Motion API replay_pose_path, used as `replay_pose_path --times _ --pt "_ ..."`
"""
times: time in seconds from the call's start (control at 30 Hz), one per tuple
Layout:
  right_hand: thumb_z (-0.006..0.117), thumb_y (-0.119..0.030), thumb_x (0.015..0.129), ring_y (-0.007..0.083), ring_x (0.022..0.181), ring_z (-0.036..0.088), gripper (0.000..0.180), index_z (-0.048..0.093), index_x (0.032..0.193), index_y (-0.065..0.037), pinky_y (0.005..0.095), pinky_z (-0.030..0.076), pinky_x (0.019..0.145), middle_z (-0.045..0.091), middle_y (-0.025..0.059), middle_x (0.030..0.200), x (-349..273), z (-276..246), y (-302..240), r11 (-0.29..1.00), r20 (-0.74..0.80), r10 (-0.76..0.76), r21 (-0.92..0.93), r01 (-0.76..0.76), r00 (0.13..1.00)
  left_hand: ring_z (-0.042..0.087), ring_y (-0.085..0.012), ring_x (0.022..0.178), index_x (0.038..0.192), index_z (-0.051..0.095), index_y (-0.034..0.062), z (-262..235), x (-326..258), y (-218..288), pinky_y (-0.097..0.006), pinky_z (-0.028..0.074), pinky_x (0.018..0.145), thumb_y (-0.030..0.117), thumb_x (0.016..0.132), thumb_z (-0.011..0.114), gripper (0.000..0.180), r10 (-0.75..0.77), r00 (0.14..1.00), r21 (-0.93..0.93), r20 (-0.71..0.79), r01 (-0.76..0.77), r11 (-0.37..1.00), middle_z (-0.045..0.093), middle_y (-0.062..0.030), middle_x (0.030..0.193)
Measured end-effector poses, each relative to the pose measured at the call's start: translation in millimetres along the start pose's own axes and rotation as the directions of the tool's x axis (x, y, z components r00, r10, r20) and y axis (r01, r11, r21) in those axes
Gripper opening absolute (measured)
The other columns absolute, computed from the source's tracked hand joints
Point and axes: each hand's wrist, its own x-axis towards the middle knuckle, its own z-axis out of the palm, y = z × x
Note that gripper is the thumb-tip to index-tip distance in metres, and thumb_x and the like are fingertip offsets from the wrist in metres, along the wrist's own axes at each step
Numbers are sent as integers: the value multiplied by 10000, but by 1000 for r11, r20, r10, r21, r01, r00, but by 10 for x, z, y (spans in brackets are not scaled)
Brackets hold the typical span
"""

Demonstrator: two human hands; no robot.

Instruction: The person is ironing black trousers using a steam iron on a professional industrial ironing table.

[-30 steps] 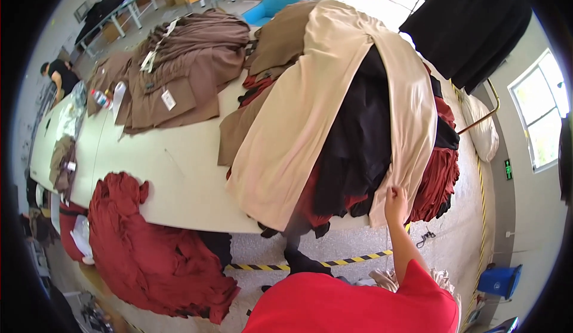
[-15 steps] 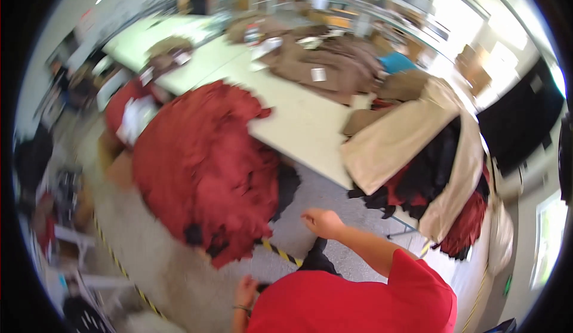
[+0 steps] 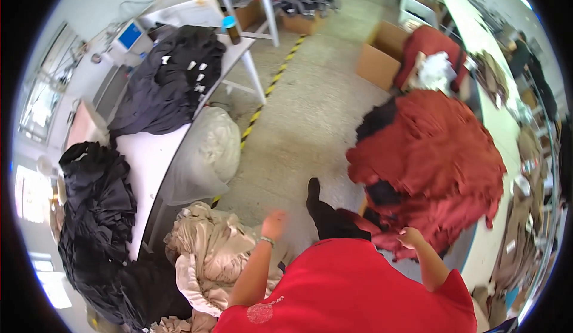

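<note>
My left hand (image 3: 275, 224) is raised in front of the beige cloth heap (image 3: 212, 255) on the left; its fingers are smeared by motion. A bracelet sits on that wrist. My right hand (image 3: 410, 237) is loosely curled, with nothing visible in it. It appears over the lower edge of a big dark red cloth pile (image 3: 441, 148); whether it touches the cloth I cannot tell. Black pieces show among the red ones. My foot in a black shoe (image 3: 314, 191) is stretched forward on the floor.
At left, a white table (image 3: 146, 184) carries black garments (image 3: 173, 76) and a bottle (image 3: 231, 30). A clear plastic bag (image 3: 209, 154) stands beneath its edge. Yellow-black tape (image 3: 271, 88) lines the floor. A cardboard box (image 3: 381, 55) stands ahead; a long table (image 3: 494, 213) runs along the right.
My view has swung left, so the red pile moves from left to right of the picture. The black garments and beige heap come into view. My left hand has risen forward.
</note>
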Motion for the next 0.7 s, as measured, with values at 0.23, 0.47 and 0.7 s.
replay_pose_path --times 0.23,0.47,0.7 --pt "624 -429 872 391 1062 665 438 700 1145 -95 467 518 945 695 221 1131 1921 -1682 -2433 956 17 -229 -187 228 973 710 -337 942 1087 703 122 -526 1858 -512 -460 578 796 366 985 523 320 84 996 270 4 -82 960 734 -132 1054" --pt "591 -336 940 425 873 668 333 612 1149 -77 525 531 754 691 197 934 3171 -3843 -4934 658 -25 -712 -374 654 702 680 -153 680 948 729 48 -1258 3593 -297 -310 550 622 213 905 641 191 -341 939 -440 -43 288 850 726 -68 791" --pt "598 -309 940 396 979 665 352 620 1202 -74 528 540 757 693 172 1049 4201 -5197 -6636 702 -253 -707 -363 612 661 727 -292 916 1029 718 45 -2148 5928 1135 -384 565 830 330 905 684 312 -188 982 -400 -15 166 901 750 -151 983"
